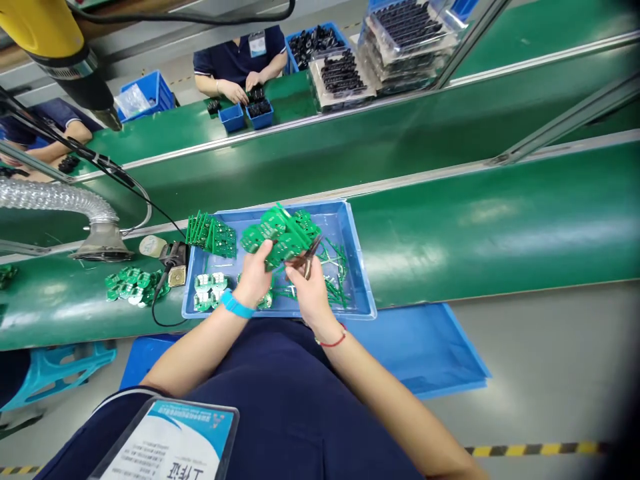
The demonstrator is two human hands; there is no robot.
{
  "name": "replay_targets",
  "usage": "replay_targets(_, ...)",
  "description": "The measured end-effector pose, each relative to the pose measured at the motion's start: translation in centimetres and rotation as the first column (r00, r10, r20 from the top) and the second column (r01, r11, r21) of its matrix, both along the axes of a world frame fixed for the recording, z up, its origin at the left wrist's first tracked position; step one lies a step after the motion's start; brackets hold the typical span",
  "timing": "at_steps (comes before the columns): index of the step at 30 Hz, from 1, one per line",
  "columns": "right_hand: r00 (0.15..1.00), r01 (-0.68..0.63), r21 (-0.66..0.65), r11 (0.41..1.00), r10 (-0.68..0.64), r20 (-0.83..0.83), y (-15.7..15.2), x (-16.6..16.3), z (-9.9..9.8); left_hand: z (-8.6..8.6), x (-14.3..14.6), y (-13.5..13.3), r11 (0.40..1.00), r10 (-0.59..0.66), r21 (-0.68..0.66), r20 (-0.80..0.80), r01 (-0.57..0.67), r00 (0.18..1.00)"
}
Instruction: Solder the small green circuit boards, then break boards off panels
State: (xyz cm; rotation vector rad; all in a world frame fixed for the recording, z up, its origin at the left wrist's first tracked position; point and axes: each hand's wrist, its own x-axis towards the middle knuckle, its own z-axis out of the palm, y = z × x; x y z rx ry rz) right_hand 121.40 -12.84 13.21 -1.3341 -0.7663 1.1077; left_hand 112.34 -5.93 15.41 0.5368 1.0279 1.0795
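Observation:
My left hand, with a blue band at its wrist, grips a green circuit board panel made of several rounded boards joined together. In my right hand is a pair of pliers or cutters, its jaws up against the panel's right edge. Both hands are over a shallow blue tray. Thin green strips lie scattered in its right part. Upright green panels lean in a row at its back left corner, and boards with white parts lie at the front left.
Left of the tray, loose round boards are heaped near a soldering stand and a fume hose funnel. A yellow power tool hangs at upper left. Across the line, a co-worker's hands handle black parts by small blue bins.

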Motion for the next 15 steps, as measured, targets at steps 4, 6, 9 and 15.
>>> replay_targets(4, 0.963, -0.194, -0.065, 0.979, 0.202, 0.176, -2.0, 4.2, 0.2, 1.0, -4.6, 1.5, 0.988, -0.153, -0.027, -0.179, 0.151, 0.972)
replay_targets(6, 0.919, -0.273, -0.094, 0.957, 0.289, 0.267, -2.5, 5.9, 1.0, 1.5, -6.2, 1.4, 0.966, -0.258, -0.053, -0.232, 0.253, 0.938)
replay_targets(9, 0.851, -0.365, -0.127, 0.922, 0.386, 0.357, -2.6, 7.2, 2.3, 2.0, -7.2, 0.9, 0.943, -0.333, -0.056, -0.244, 0.329, 0.911)
replay_targets(15, 0.675, -0.528, -0.192, 0.827, 0.546, 0.496, -2.9, 7.4, 3.2, 1.8, -7.1, 0.6, 0.91, -0.412, -0.072, -0.244, 0.407, 0.878)
